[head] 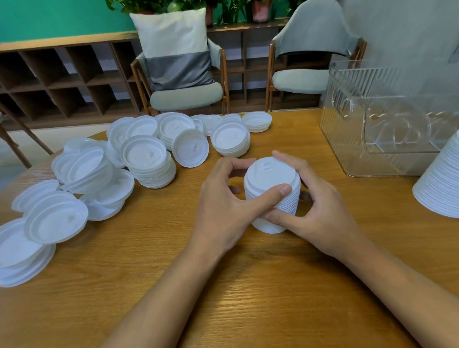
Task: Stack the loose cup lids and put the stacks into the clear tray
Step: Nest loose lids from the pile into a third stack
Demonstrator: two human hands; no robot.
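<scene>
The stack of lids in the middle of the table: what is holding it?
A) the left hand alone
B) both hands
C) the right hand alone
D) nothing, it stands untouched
B: the left hand and the right hand each curl fingers and thumb round the stack of lids, one on either side.

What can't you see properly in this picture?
Head view:
Sides of the held white stack of cup lids: covered by left hand and right hand.
Second white lid stack: cut off by right edge.
Clear ribbed plastic tray: right end cut off too.
</scene>
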